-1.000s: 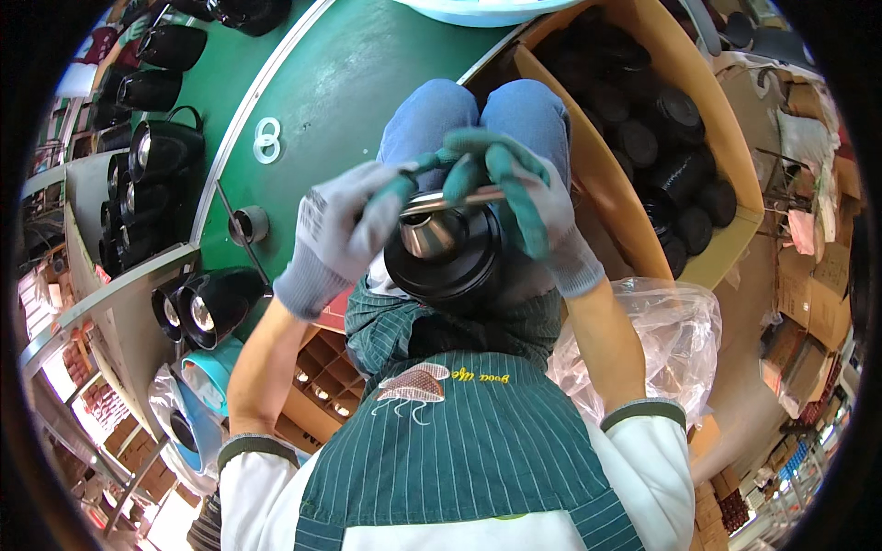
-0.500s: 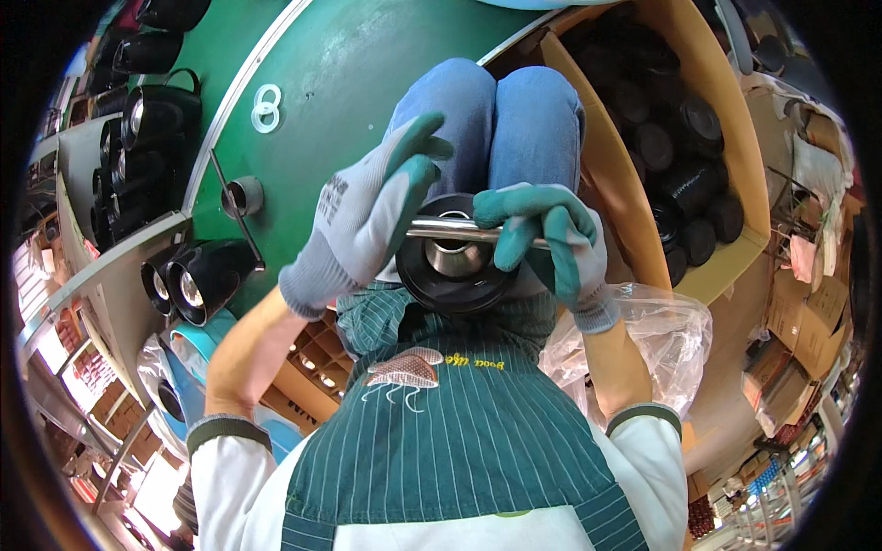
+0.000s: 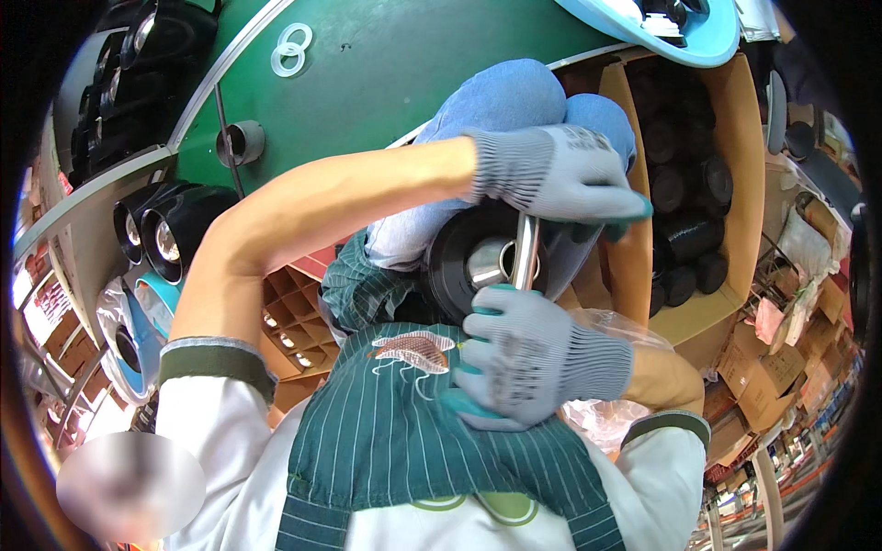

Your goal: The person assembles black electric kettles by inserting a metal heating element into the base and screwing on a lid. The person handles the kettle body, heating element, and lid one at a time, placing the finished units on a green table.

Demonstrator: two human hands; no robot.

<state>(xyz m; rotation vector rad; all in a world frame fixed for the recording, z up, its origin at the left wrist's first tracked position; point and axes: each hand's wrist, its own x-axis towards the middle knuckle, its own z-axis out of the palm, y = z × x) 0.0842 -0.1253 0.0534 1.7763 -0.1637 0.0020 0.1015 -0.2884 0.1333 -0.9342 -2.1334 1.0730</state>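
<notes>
A shiny metal bar lies across a metal cylinder in the middle of a round black piece in my lap. My left hand, in a grey and green work glove, is closed round the bar's far end; motion smears its fingertips. On the near end my right hand, gloved alike, is wrapped round the bar in front of my green striped apron. Both hands cover the bar's ends. The black piece sits between my thighs, and what is under it is hidden.
A cardboard box of black cylindrical parts stands at my right. Ahead, two whitish rings and a grey pipe stub are on the green surface. Black vessels stand left; a blue basin is far right.
The bar has swung from lying sideways to pointing away from me. My left hand has crossed over to the far right, and my right hand has come nearer my body.
</notes>
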